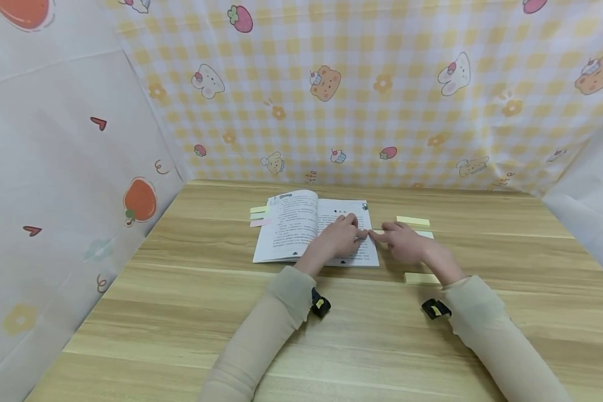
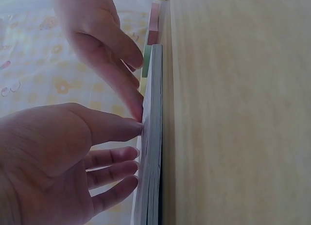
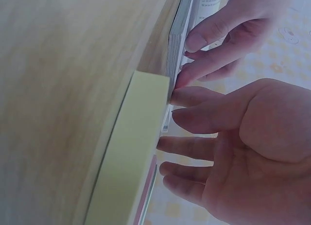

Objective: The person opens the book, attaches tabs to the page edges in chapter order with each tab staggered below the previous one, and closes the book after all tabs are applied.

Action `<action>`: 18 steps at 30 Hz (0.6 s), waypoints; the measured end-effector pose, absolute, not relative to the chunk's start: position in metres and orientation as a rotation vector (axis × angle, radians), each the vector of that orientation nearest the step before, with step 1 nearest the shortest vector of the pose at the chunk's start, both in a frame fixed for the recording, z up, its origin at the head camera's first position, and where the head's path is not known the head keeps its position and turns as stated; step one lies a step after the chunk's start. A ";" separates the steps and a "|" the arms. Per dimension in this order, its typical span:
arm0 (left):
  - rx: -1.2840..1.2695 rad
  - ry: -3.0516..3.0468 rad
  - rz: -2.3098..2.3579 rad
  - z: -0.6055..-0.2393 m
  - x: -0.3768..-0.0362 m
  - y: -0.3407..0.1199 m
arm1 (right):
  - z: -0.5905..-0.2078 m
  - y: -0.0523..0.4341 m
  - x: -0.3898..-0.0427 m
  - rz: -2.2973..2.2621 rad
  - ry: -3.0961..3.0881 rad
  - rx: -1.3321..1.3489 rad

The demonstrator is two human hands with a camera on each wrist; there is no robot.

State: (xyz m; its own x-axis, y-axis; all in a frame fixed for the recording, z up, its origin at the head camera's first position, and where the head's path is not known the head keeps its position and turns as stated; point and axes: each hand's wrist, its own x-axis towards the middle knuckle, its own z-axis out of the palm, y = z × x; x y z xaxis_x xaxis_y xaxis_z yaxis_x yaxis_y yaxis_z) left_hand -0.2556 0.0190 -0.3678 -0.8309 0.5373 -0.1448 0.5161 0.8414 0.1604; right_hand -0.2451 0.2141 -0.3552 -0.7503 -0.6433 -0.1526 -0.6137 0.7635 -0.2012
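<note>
An open book (image 1: 291, 231) lies on the wooden table, its left page bowed up near the spine. My left hand (image 1: 338, 237) rests over the right page, and its thumb and fingertips touch the paper in the left wrist view. Just beyond the page's right edge is my right hand (image 1: 404, 243), its index finger pointing at that edge. The two index fingertips meet there in the right wrist view. The right hand's other fingers (image 3: 187, 147) are loosely extended beside a yellow sticky-note pad (image 3: 129, 142). Any small strip under the fingertips is hidden.
Yellow and pink tabs (image 1: 259, 223) stick out from the book's left edge. Right of the book lie a yellow pad (image 1: 413, 221), a pale green one (image 1: 426, 234) partly behind my right hand, and another yellow pad (image 1: 421, 278) by the right wrist. A checked cloth (image 1: 382, 111) hangs behind the table.
</note>
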 end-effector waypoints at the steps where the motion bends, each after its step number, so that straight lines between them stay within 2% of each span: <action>1: 0.818 2.835 0.170 -0.367 -0.255 0.019 | -0.355 0.214 -0.245 -0.199 2.744 -0.994; 18: 0.800 2.840 0.145 -0.368 -0.254 0.021 | -0.352 0.218 -0.244 -0.203 2.723 -0.977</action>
State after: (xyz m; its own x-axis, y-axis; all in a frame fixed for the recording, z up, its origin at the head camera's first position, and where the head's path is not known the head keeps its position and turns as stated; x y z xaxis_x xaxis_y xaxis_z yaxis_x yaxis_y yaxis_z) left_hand -0.2537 0.0206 -0.3677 -0.8371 0.5252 -0.1526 0.5070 0.8499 0.1436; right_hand -0.2438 0.2185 -0.3524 -0.7474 -0.6401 -0.1779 -0.6066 0.7667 -0.2103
